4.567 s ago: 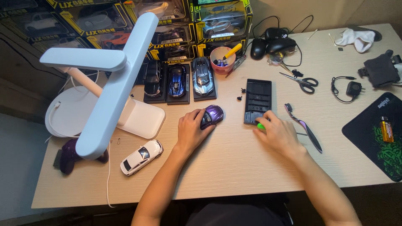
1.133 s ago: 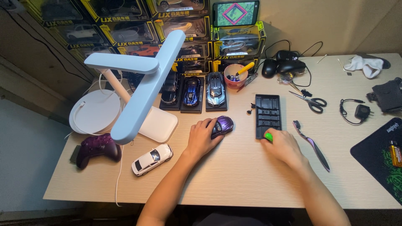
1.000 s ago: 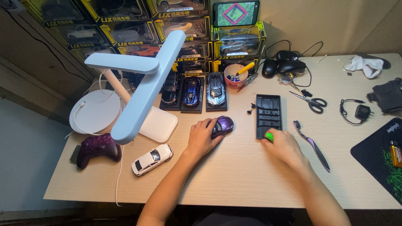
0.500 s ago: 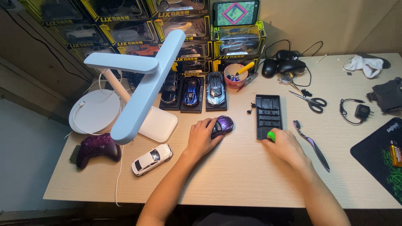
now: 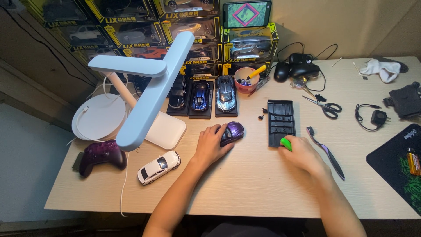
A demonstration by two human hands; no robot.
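Left hand (image 5: 210, 147) clamps its fingers on the purple model car (image 5: 231, 131), at nine o'clock of the black tray (image 5: 281, 122). Right hand (image 5: 302, 153) pinches the green tool (image 5: 286, 144); steadying the car should help.

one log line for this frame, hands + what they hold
left hand: on purple toy car | right hand: holds green tool by black tray | surface: desk

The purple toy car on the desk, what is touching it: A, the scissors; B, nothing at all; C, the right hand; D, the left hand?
D: the left hand rests on the purple toy car, while the right hand is apart from it, holding a small green tool at the near end of the black tray.
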